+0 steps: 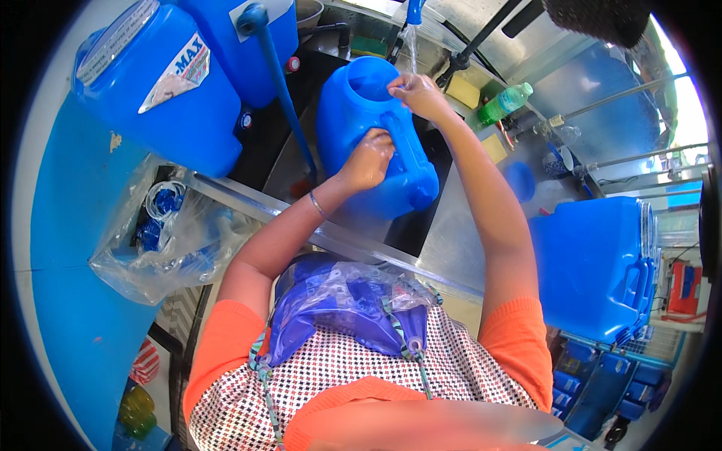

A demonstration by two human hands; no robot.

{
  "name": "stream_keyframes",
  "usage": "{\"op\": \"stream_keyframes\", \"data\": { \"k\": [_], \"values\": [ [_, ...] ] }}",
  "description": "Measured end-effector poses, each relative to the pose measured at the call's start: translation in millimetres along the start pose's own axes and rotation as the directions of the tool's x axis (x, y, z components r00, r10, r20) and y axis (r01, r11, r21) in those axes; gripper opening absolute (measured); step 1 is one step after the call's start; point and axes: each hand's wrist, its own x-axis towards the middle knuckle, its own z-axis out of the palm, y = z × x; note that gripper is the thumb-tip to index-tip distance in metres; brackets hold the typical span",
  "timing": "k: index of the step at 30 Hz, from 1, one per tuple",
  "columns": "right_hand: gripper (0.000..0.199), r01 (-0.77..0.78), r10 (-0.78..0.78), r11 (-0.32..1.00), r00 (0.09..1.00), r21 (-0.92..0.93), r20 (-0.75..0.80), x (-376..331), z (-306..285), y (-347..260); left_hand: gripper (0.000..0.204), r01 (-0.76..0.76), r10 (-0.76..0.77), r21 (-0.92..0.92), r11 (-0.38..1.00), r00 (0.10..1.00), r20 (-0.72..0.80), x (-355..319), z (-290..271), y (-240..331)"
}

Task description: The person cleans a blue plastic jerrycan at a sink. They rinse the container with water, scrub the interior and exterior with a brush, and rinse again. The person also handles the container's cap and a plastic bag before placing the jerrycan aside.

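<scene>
A large blue plastic jug (337, 124) tilts over the sink, its round open mouth toward the far side. My left hand (367, 158) is closed around the jug's handle (408, 150). Just at the mouth's right edge, my right hand (418, 95) has its fingers drawn together in a pinch. Whatever those fingers hold, if anything, I cannot make out. Water (411, 49) runs from a blue tap (414, 11) down onto or right behind the right hand.
Big blue containers (173, 98) stand at the left, behind a blue pipe (282, 98). More blue jugs (590, 267) sit at the right. A green bottle (505, 104) and yellow sponge (463, 90) lie beyond the sink. A clear plastic bag (203, 240) hangs by the metal edge.
</scene>
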Motion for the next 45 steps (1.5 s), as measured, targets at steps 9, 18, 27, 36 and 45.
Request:
{"op": "stream_keyframes", "data": {
  "k": [9, 18, 27, 36, 45],
  "values": [
    [0.035, 0.153, -0.148, 0.975, 0.988, 0.163, -0.039, -81.1, 23.6, 30.1, 0.036, -0.161, 0.222, -0.21, 0.964, 0.924, 0.31, 7.3, 29.6, 28.6],
    [0.051, -0.041, 0.079, 0.869, 0.995, 0.493, -0.057, -101.1, -62.5, 102.8, 0.046, -0.068, 0.066, -0.113, 0.991, 0.998, -0.017, 22.9, -72.4, 13.9],
    [0.052, -0.295, 0.349, 0.241, 0.915, 0.925, 0.201, -150.3, 8.0, 203.4, 0.025, -0.246, -0.054, -0.886, 0.393, 0.956, -0.289, 2.7, -202.7, 32.2],
    [0.055, 0.031, 0.4, -0.073, 0.917, 0.997, 0.001, -181.1, 25.5, 132.1, 0.032, -0.408, -0.874, -0.893, 0.191, 0.342, -0.344, -37.8, -75.4, -81.9],
    [0.058, -0.132, 0.475, 0.274, 0.88, 0.953, -0.015, -155.5, 18.5, 169.2, 0.051, -0.279, -0.914, -0.893, -0.352, -0.103, 0.393, -113.1, 21.8, -139.5]
  ]
}}
